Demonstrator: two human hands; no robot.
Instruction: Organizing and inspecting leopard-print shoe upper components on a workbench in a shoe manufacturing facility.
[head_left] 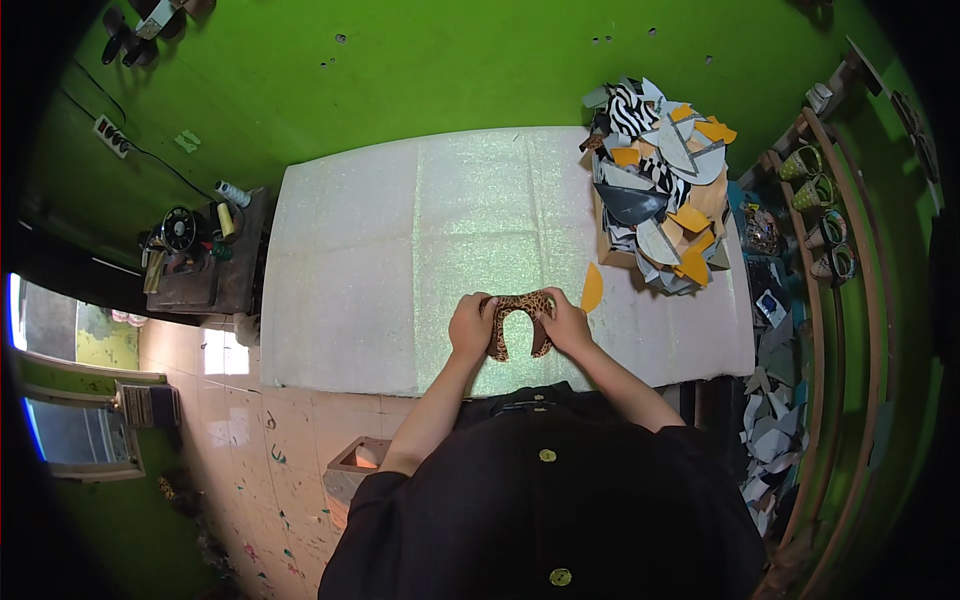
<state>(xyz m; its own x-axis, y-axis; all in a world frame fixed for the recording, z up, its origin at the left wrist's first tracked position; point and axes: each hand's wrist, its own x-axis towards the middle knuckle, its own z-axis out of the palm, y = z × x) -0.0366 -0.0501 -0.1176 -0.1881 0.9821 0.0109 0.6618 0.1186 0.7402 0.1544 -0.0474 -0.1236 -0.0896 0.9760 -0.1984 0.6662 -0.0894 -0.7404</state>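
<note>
Between my hands, near the front of the white-covered table (pixel 345 260), is a leopard-print U-shaped piece (pixel 520 301) that looks like a shoe upper. Its curve points away from me and its two ends toward me. My left hand (pixel 471 325) grips its left side, thumb on the inner part, and my right hand (pixel 566 326) grips the right side. A brown inner face shows along the right arm of the U. Just beyond my right hand lies a curved orange cut piece (pixel 592 287) on the table.
A box (pixel 612 247) heaped with grey, orange and zebra-print cut pieces stands at the back right. Left of the table is a sewing machine (pixel 180 232) with thread spools (pixel 233 193). A wooden rack (pixel 818 165) holds footwear at the right, with grey scraps (pixel 772 435) below. Green wall (pixel 460 70) behind.
</note>
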